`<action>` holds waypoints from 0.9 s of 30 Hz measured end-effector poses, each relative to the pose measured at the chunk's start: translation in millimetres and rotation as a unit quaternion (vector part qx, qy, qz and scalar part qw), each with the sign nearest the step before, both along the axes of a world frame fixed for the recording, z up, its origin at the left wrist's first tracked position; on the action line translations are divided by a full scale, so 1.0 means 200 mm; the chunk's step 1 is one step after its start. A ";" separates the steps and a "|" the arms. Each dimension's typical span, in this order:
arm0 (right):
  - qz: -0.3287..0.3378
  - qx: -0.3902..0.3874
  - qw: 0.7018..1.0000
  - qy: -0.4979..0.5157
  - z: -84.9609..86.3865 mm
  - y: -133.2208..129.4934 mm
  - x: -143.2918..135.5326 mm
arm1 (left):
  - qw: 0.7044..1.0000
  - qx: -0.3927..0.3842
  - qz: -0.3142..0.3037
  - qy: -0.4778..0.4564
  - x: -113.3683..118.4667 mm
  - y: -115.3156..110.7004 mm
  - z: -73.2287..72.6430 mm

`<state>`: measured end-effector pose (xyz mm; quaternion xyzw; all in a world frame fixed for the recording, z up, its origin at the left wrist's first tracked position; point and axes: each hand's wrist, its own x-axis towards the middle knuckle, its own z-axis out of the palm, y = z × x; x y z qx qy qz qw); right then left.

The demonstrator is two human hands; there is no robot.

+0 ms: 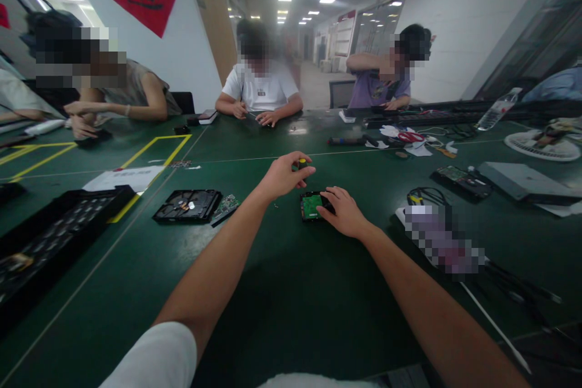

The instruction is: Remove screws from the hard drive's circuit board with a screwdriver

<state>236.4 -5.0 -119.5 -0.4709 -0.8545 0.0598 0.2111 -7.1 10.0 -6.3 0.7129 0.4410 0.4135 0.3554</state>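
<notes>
The left grip pinches a yellow-topped, rounded handle; mid-frame, the right grip lies spread on a flat, green-boarded drive.

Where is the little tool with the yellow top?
In the head view, the yellow-topped tool is near the middle, held in the left grip, with the green board just below it in the picture.

From where I stand, the right hand hides one end of the green circuit board mid-frame; the left hand leaves little of a yellow-topped tool showing. The black tray runs off the left edge.
</notes>
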 end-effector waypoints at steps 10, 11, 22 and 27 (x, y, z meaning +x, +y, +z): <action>0.004 0.002 1.000 0.005 0.00 0.00 0.00 | 0.990 -0.100 -0.021 -0.095 0.02 -0.01 0.03; 0.005 0.003 1.000 0.005 0.00 0.00 0.00 | 0.988 -0.114 -0.022 -0.107 0.02 -0.02 0.03; 0.001 0.006 1.000 0.004 0.00 0.00 0.00 | 0.993 -0.091 -0.008 -0.068 0.02 -0.02 0.03; 0.001 0.009 1.000 -0.003 0.00 0.00 0.00 | 0.987 -0.114 -0.050 -0.102 0.02 -0.04 0.04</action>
